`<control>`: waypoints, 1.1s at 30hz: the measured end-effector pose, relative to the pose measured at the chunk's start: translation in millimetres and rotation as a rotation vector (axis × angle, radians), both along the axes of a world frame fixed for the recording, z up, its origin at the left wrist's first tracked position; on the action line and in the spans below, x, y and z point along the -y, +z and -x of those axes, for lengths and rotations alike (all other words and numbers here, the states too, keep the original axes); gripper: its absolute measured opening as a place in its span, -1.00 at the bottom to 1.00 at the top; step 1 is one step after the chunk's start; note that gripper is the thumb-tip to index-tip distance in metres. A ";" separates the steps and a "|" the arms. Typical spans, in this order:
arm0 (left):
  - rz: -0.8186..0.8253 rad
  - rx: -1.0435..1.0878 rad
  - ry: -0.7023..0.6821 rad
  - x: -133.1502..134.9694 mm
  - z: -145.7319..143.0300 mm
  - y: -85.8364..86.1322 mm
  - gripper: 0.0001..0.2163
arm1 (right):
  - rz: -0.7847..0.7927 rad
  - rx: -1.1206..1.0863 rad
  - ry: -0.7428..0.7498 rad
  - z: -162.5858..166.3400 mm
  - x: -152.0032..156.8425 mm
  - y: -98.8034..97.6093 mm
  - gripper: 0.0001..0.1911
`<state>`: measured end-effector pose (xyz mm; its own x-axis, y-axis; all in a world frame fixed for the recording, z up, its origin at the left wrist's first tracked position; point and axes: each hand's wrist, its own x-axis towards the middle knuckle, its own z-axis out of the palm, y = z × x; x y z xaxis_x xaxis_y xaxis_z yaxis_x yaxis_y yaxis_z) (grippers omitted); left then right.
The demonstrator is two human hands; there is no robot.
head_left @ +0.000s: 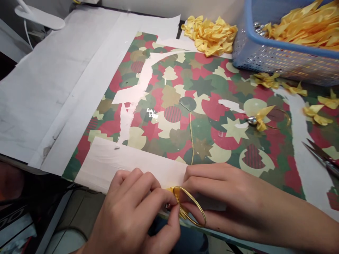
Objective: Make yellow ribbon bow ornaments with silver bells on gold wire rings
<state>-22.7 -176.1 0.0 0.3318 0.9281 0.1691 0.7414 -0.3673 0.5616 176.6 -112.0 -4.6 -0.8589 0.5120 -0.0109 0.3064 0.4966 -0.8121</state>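
Note:
Close to the table's near edge, my left hand [137,208] pinches a yellow ribbon bow [176,192] between thumb and forefinger. My right hand [219,190] is closed at the bow's other side, its fingertips partly hidden. A gold wire ring [197,205] stands out from the bow, in front of the right fingers. Something small and shiny shows under the left forefinger, mostly covered. From beside the right hand a yellow thread [191,137] runs up the table to a needle [184,106] lying on the patterned paper.
Patterned paper [201,84], torn in places, covers the table. A ring with a bow and silver bell [252,120] lies to the right, near scissors [321,155] and loose bows [317,114]. A bow pile [212,35] and blue basket [286,44] of ribbons stand behind.

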 end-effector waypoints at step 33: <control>-0.020 0.030 0.025 -1.1 -2.5 -0.9 -0.90 | -0.042 -0.027 -0.032 2.3 0.9 -2.3 -0.79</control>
